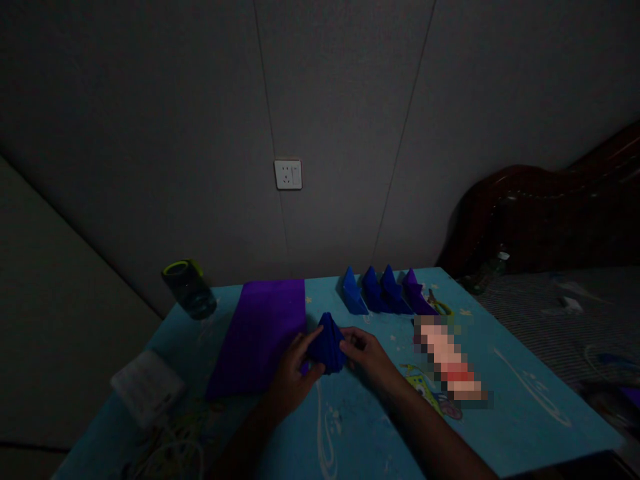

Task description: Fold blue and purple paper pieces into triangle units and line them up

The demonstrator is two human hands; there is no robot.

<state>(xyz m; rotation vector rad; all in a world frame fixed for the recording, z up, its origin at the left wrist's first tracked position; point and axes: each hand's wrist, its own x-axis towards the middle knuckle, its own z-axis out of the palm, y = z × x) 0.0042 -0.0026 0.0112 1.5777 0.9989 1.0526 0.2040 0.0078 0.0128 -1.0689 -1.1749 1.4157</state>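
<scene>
A dark blue folded paper shape [327, 343] stands on the light blue table [500, 387]. My left hand [293, 373] pinches its left side and my right hand [367, 353] pinches its right side, fingers closed on the paper. Just left of it lies a stack of purple paper sheets [260, 333]. Behind, near the table's far edge, several finished folded shapes [385, 292] stand in a row, blue ones and a purple one at the right end.
A dark cup with a green rim [190, 288] stands at the far left corner. A white box [147, 387] and white cable [170, 447] lie at the near left. A blurred object [450, 363] lies right of my hands. Scissors [440, 307] lie behind it. A wall socket [288, 174] is above; a bed [550, 300] at right.
</scene>
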